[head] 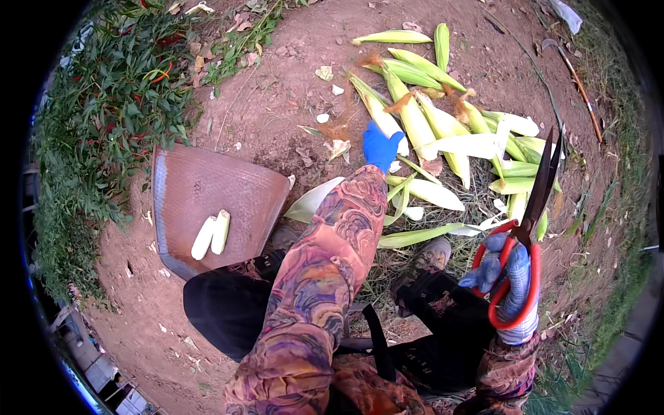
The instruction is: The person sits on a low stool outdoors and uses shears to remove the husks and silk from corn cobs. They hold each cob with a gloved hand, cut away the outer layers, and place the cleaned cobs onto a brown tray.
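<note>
My left hand, in a blue glove, reaches out to an ear of corn in its husk at the near left of a loose pile. It touches the ear's lower part; the fingers are partly hidden, so a firm grip cannot be made out. Red-handled scissors are in my right hand, which wears a grey-blue knit glove with fingers through the handle loops. Their long dark blades point up and away, nearly together. Two husked ears of corn lie on a rusty brown curved sheet at my left.
More unhusked ears spread over the soil ahead, with stripped husks near my shoe. Pepper plants with red fruit grow at left. A sickle with a long wooden handle lies far right, beside grass.
</note>
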`<state>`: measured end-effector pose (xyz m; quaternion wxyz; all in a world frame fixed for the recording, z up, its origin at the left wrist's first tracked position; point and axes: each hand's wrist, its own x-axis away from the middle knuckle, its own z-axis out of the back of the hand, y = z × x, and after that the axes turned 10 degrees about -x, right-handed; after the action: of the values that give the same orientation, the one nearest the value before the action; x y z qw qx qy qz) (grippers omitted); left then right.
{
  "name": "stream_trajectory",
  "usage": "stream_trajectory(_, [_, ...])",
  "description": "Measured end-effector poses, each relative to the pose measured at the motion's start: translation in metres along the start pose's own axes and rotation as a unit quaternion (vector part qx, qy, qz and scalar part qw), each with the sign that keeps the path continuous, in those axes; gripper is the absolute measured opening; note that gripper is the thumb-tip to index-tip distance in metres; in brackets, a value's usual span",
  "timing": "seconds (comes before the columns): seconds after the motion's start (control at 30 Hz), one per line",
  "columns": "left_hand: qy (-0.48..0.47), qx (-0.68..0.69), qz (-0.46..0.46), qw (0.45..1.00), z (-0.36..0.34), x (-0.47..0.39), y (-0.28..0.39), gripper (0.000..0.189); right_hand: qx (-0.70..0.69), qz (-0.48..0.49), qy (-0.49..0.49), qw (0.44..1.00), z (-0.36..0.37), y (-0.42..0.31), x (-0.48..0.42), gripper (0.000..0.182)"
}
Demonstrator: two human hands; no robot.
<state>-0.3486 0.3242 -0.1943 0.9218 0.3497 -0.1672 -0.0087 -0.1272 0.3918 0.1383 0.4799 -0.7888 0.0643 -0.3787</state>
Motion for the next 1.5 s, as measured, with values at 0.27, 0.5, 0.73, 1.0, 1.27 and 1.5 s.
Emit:
stream_trajectory(0.27, [-0.017, 0.160, 0.086, 0.983, 0.005, -0.011, 0.011, 0.089, -0.067, 0.037, 0.019, 0.997, 0.003, -0.007, -0.003, 0.033])
stream_trajectory(0.5, [-0.397, 0.576, -0.032, 0.714, 0.126, 0.060, 0.025, 0.070, 0.119, 0.059, 0.036, 0.991, -0.018, -0.012, -0.012, 0.020])
stream_trajectory(0.73, [-0.460, 0.594, -0.147, 0.643, 0.240, 0.129, 0.085, 0.069, -0.013, -0.019, -0.127, 0.992, -0.046, 0.021, -0.020, 0.036])
stream_trajectory(1.0, [-0.171, 0.566, -0.205, 0.780, 0.364, 0.167, 0.080, 0.044, -0.003, 0.104, -0.185, 0.977, -0.100, 0.039, 0.013, 0.020])
stream_trajectory(1.27, [-0.018, 0.505, -0.224, 0.833, 0.360, 0.155, 0.053, 0.032, 0.161, 0.233, -0.125, 0.951, -0.106, 0.066, -0.003, 0.051])
stream_trajectory(1.5, [0.014, 0.500, -0.204, 0.842, 0.352, 0.141, 0.049, 0.022, 0.181, 0.211, -0.124, 0.952, -0.102, 0.065, -0.008, 0.056])
